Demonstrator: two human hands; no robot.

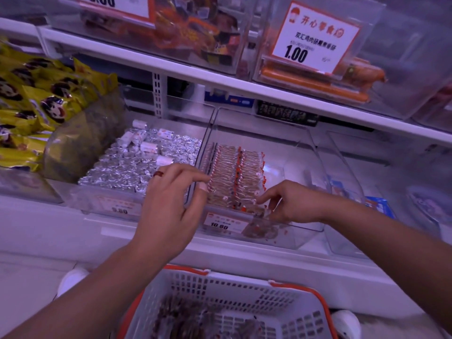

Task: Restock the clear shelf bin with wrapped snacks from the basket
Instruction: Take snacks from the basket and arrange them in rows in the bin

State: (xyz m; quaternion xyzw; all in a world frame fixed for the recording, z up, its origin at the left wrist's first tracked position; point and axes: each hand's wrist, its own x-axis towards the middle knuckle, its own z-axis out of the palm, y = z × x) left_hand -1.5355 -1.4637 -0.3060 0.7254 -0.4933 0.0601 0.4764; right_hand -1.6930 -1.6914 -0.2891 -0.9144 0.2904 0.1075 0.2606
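Note:
A clear shelf bin (305, 148) sits on the lower shelf with two neat rows of wrapped snacks (234, 174) packed along its left side; its right half is bare. My left hand (171, 206) reaches to the bin's left wall, its fingertips touching the left row. At the near end of the right row, my right hand (288, 204) rests inside the bin's front, fingertips on the snacks. Neither hand grips anything that I can see. Below stands a white basket (220, 289) with an orange rim, holding loose wrapped snacks (181, 316).
A bin of silver foil-wrapped sweets (137, 165) adjoins on the left, with yellow packets (31, 99) beyond. Another clear bin (391, 182) stands to the right. The shelf above carries bins with price cards (313, 37). A price label (223, 222) fronts the snack bin.

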